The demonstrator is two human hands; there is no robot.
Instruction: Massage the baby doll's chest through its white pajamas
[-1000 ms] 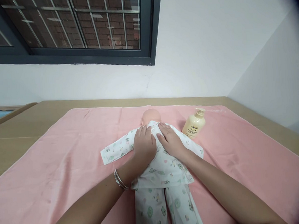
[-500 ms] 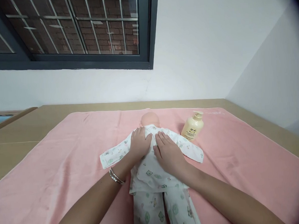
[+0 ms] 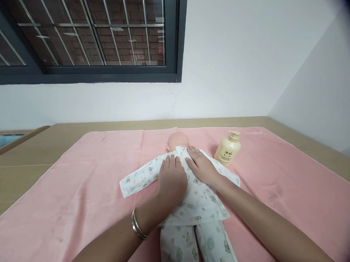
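Observation:
A baby doll [image 3: 178, 140] lies on a pink cloth with its head away from me. It is dressed in a white printed long-sleeved top [image 3: 196, 202] and matching trousers [image 3: 181, 248]. Its sleeves spread out to both sides. My left hand [image 3: 173, 180], with silver bangles at the wrist, rests on the left of the doll's chest, fingers extended over the fabric. Higher up, near the collar and right shoulder, my right hand [image 3: 202, 166] lies flat on the top. Neither hand grips anything. The doll's hands do not show.
A pale yellow pump bottle [image 3: 228, 147] stands on the pink cloth [image 3: 101, 181], just beyond the right sleeve. The cloth covers a wooden surface [image 3: 72, 128] that meets a white wall. Above is a dark-framed window [image 3: 113, 73] with bars behind it.
My right hand has slid up and outward toward the doll's right-side shoulder. My left hand has come down and inward on the chest. The camera view has shifted slightly.

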